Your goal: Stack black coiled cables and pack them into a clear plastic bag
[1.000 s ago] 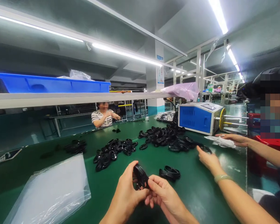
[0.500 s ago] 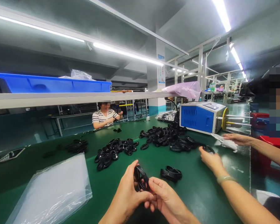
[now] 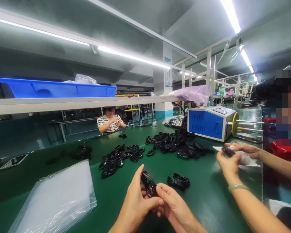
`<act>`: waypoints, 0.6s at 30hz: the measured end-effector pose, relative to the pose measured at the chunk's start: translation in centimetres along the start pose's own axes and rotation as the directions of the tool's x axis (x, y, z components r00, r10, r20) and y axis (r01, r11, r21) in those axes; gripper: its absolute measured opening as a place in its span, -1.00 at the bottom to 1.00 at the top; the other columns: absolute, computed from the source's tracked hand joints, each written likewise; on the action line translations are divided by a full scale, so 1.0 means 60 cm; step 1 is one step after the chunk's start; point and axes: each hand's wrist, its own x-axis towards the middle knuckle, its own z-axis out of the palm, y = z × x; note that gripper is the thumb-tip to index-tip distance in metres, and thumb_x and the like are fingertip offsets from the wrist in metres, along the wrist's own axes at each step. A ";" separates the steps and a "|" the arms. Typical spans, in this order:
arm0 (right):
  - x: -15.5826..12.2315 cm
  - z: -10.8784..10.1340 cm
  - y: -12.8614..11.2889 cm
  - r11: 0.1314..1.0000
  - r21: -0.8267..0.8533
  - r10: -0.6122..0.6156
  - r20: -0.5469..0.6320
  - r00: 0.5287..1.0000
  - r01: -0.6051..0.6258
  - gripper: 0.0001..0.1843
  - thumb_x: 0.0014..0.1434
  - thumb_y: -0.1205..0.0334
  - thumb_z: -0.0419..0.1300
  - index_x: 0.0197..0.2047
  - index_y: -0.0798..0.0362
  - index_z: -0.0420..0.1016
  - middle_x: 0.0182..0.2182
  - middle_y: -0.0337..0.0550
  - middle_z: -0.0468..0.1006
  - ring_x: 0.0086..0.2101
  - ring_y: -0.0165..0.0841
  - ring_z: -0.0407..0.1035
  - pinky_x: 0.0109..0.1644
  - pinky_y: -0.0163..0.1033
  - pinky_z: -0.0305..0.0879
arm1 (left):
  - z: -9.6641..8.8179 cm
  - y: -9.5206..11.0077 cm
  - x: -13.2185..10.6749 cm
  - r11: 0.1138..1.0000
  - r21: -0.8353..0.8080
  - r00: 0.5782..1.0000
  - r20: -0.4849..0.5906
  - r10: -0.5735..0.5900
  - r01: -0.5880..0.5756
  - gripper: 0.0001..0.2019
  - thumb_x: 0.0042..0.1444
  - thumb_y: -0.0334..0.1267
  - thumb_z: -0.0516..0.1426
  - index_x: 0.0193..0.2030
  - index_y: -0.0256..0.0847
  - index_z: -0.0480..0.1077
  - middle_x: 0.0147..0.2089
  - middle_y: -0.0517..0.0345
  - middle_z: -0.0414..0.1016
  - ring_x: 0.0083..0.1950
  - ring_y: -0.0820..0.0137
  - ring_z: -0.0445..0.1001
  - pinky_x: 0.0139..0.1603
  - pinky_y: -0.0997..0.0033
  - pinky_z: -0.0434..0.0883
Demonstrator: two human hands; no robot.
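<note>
My left hand and my right hand meet low in the middle, just above the green table. Both pinch one small coil of black cable, held upright between the fingertips. Two more black coils lie on the table just beyond my right hand. Farther off, one pile of black coils sits in the middle and a larger pile sits to the right.
A stack of clear plastic bags lies at the left. A blue and white machine stands at the right rear. A co-worker's hands at the right hold a black coil. Another person sits across the table. A blue tray rests on the shelf.
My hands have shifted the coil slightly rightward while turning it. The co-worker's nearer hand has lifted a coil from the big pile and drawn it back to the other hand.
</note>
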 end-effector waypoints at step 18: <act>0.007 0.012 0.013 0.885 -0.439 -0.165 0.022 0.986 0.158 -0.56 -0.01 -0.12 0.21 -0.42 0.17 0.44 -0.65 -0.24 0.37 -0.63 -0.50 0.26 -0.57 -0.41 0.15 | -0.033 -0.001 0.008 0.995 -0.096 0.997 -0.067 -0.032 0.025 -0.73 -0.05 -0.19 0.17 -0.22 -0.30 0.35 -0.42 0.15 0.49 -0.41 0.42 0.41 -0.37 0.46 0.37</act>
